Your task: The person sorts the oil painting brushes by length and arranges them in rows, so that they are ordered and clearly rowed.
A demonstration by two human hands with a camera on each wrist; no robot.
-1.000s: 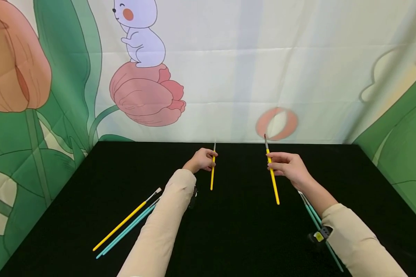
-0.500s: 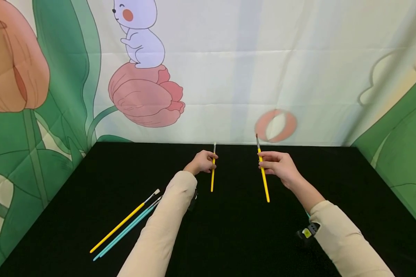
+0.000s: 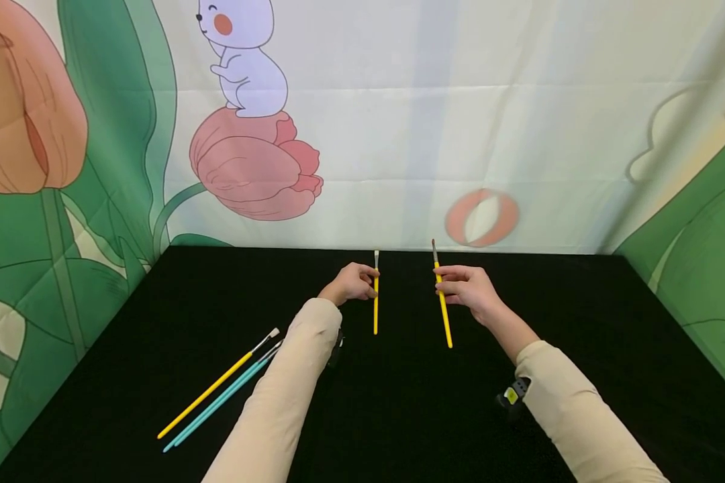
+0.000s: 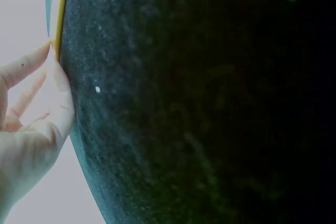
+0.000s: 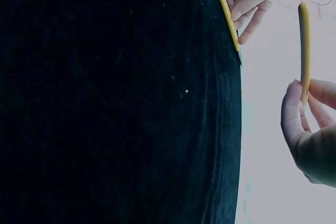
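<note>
At the far side of the black table, my left hand (image 3: 353,282) pinches a paintbrush (image 3: 376,312) with a yellow handle and pale bristles, bristles pointing away. To its right, my right hand (image 3: 474,293) holds another yellow paintbrush (image 3: 445,322) with reddish-brown bristles, leaning slightly left at the tip. A short gap separates the two brushes. Fingertips of the left hand (image 4: 39,108) meet on its thin handle in the left wrist view. In the right wrist view, thumb and fingers of the right hand (image 5: 315,135) grip the yellow handle (image 5: 305,45).
Left of the left sleeve lie a yellow flat brush (image 3: 208,392) and two teal brushes (image 3: 217,406), close together and slanted. The sleeve covers part of their far ends. A printed cloth backdrop (image 3: 368,134) hangs behind the table's (image 3: 399,416) far edge.
My right hand has moved left with its brush, nearer the left one. The left brush has swung slightly more upright in view. Teal brushes under the right arm are now hidden.
</note>
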